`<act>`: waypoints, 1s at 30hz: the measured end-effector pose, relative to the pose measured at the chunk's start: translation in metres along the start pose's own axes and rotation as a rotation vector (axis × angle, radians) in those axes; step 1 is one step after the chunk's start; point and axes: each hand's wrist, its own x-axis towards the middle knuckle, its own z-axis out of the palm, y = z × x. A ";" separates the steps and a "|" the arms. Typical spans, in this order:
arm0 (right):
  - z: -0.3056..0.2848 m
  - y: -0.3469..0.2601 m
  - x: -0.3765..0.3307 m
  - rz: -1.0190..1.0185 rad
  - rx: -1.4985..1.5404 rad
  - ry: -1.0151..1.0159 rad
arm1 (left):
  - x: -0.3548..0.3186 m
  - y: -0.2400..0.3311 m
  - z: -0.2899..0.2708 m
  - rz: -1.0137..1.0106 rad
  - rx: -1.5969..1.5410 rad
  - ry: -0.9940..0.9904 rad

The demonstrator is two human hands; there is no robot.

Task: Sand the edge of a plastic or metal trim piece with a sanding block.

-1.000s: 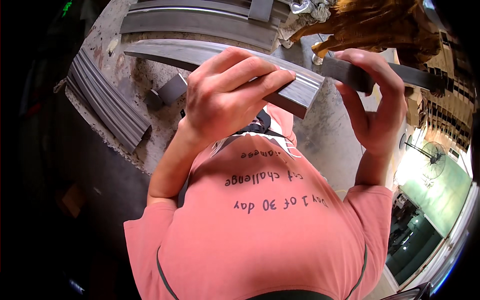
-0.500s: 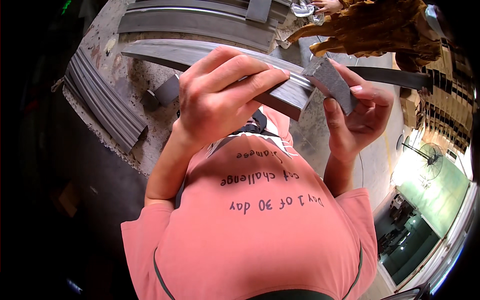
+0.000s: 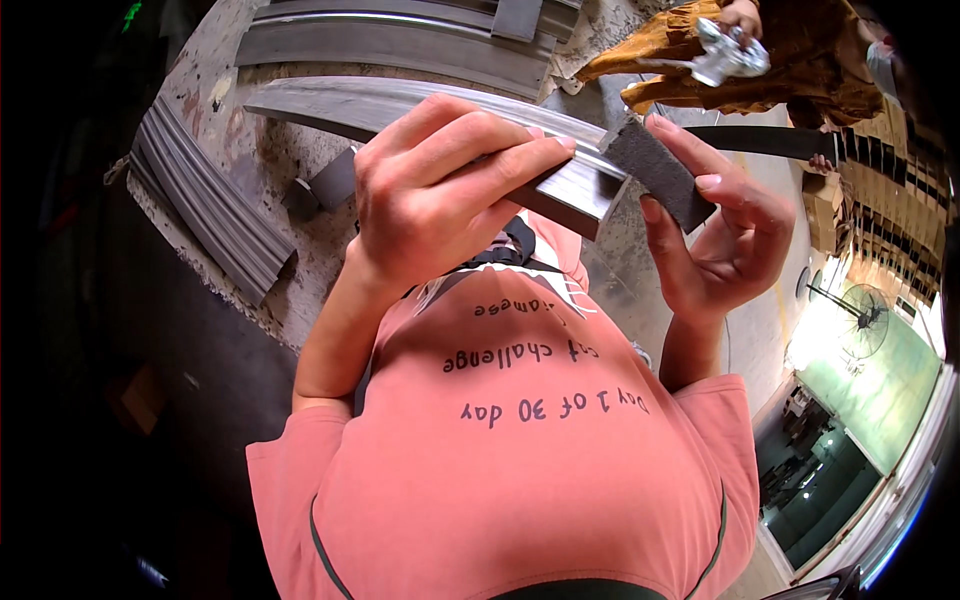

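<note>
My left hand (image 3: 440, 190) is closed around a long silver-grey metal profile (image 3: 590, 185), thumb hidden below, fingertips lying along its upper face near the cut end. The profile runs off to the far left behind that hand. In my right hand (image 3: 735, 240) is a dark grey sanding block (image 3: 662, 178), pinched between thumb and fingers. The block's left edge is right by the corner of the profile's end; whether they touch I cannot tell.
Several more profiles lie on the worn worktable (image 3: 290, 150), stacked at the back (image 3: 400, 45) and bundled at the left (image 3: 205, 195). At far right, a co-worker in a brown garment (image 3: 650, 45) holds a crumpled silvery cloth or wrap (image 3: 730, 55). Beyond stands a fan (image 3: 862, 320).
The sanding block has tilted in my right hand, its face now darker. My left hand and the profile barely shift. The co-worker's hand has moved right with the crumpled silvery thing.
</note>
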 end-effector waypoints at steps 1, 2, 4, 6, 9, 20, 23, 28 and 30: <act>0.001 -0.001 0.000 -0.006 -0.013 -0.002 | 0.000 -0.001 0.000 0.008 0.004 0.012; 0.001 0.000 -0.001 -0.006 -0.013 -0.002 | 0.000 -0.001 0.000 0.015 0.008 0.023; 0.002 0.005 -0.001 -0.038 0.026 0.036 | -0.001 0.000 0.000 0.017 0.008 0.032; -0.001 0.004 0.000 -0.038 -0.015 0.015 | -0.002 0.001 0.000 0.021 0.006 0.041; -0.008 0.000 0.002 -0.006 -0.082 -0.012 | -0.004 0.002 0.001 0.009 0.016 0.033; -0.010 -0.015 0.004 0.049 -0.321 -0.074 | -0.011 0.005 0.007 0.039 0.060 0.053; -0.003 -0.009 0.003 -0.011 -0.236 0.121 | -0.011 0.004 0.009 0.047 0.071 0.086; -0.002 -0.014 0.002 -0.072 -0.338 -0.091 | -0.013 0.005 0.011 0.045 0.076 0.122; 0.001 -0.001 -0.003 -0.105 -0.335 0.001 | -0.013 0.005 0.012 0.044 0.076 0.131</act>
